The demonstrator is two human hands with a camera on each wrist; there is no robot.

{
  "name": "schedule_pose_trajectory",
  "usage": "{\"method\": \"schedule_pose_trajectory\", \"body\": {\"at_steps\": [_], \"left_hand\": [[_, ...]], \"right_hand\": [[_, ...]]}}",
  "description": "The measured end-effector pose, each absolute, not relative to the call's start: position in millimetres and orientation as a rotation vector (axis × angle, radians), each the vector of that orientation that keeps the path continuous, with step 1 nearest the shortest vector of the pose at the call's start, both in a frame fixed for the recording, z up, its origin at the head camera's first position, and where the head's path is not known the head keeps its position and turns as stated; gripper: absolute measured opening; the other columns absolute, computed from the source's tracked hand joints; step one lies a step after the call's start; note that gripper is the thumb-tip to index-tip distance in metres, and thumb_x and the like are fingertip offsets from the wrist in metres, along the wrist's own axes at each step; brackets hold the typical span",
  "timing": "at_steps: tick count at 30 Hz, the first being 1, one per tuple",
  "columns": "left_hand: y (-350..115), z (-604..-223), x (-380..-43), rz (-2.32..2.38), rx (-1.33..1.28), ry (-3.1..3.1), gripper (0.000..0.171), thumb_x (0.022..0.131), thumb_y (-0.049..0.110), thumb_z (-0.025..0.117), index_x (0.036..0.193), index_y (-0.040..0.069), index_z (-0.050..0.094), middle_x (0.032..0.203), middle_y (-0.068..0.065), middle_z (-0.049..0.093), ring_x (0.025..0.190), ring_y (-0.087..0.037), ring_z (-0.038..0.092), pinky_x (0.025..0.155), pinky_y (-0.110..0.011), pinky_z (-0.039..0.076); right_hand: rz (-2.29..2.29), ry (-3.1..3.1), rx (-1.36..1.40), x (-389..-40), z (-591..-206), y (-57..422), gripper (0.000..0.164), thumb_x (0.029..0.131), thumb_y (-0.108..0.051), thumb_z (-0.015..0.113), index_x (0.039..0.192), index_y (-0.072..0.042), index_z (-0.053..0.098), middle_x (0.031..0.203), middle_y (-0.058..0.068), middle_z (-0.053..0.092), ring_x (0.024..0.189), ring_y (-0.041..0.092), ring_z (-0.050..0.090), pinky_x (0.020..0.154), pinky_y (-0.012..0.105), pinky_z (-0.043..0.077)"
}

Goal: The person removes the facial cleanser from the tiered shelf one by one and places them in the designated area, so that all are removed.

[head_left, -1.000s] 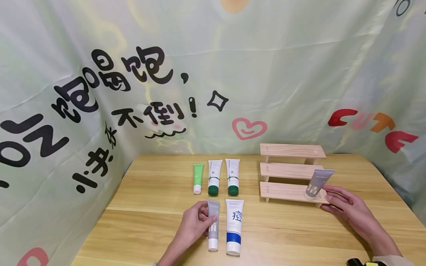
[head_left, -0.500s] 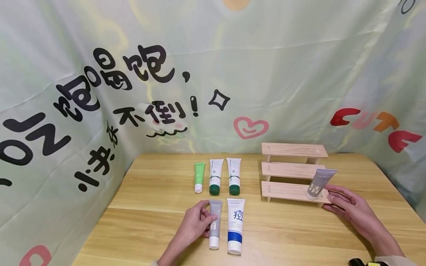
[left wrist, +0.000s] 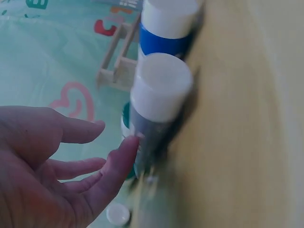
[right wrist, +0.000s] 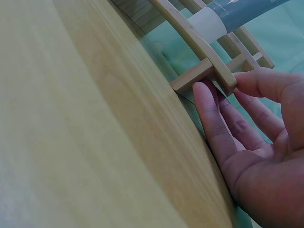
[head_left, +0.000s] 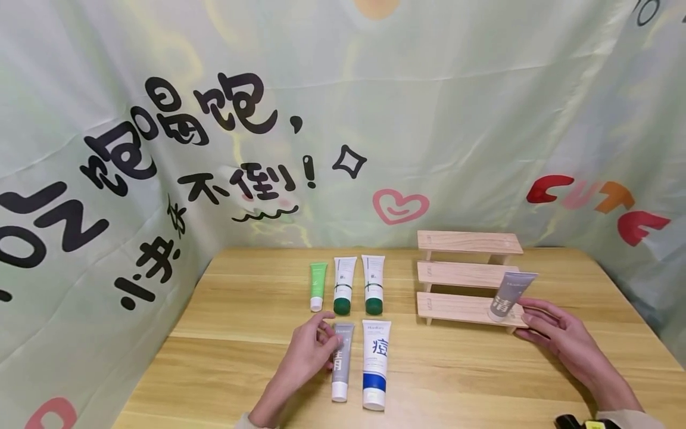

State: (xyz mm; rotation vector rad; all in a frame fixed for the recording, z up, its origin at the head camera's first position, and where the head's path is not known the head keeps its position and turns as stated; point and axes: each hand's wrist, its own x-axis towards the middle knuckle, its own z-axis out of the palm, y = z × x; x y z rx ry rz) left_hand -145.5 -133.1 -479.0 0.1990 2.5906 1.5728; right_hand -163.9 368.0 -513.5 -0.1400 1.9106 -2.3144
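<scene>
A grey tube with a white cap lies on the table, and my left hand is at its left side. In the left wrist view the left fingers are spread and loosely bent; one fingertip appears to touch the tube, without gripping it. My right hand pinches the right end of the lowest step of a wooden three-step display stand. In the right wrist view, fingers are under the step's end, with another digit at its edge. A second grey tube stands tilted on that step, beside the right hand.
A white-and-blue tube lies right of the grey one. Behind them lie a small green tube and two white tubes with green caps, left and right. A printed cloth hangs behind the table. A black-and-yellow object shows at the lower right.
My left hand has loosened from the lying grey tube and shifted slightly up and left. My right hand stays on the stand, and the tilted tube stays put.
</scene>
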Motion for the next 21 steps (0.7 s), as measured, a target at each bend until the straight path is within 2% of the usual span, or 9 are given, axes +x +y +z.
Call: {"method": "schedule_pose_trajectory", "body": {"at_steps": [7,15,21], "left_hand": [[-115,-463,-154,1.578,0.341,2.693,0.032,0.096,0.007,0.071,0.127,0.006,0.063,0.096,-0.002,0.063,0.083,-0.017,0.061,0.056,-0.027,0.057],[-83,-443,-156,1.709,0.520,2.632,0.026,0.097,0.007,0.070,0.122,0.007,0.066,0.095,0.001,0.067,0.086,-0.015,0.063,0.066,-0.025,0.058],[-54,-435,-158,1.823,0.574,2.526,0.026,0.096,0.008,0.071,0.122,0.012,0.067,0.098,0.002,0.067,0.090,-0.012,0.064,0.073,-0.025,0.058]], "right_hand": [[-2.331,1.880,-0.166,-164,-514,367,0.036,0.105,0.003,0.051,0.125,-0.022,0.069,0.119,-0.008,0.070,0.105,0.008,0.069,0.084,0.034,0.061],[-2.322,1.898,-0.149,-163,-514,366,0.036,0.105,0.002,0.052,0.125,-0.022,0.069,0.119,-0.009,0.070,0.105,0.007,0.069,0.085,0.033,0.061],[-2.314,1.913,-0.138,-163,-513,367,0.035,0.105,0.001,0.053,0.126,-0.022,0.068,0.120,-0.009,0.069,0.105,0.007,0.068,0.084,0.033,0.061]]}}
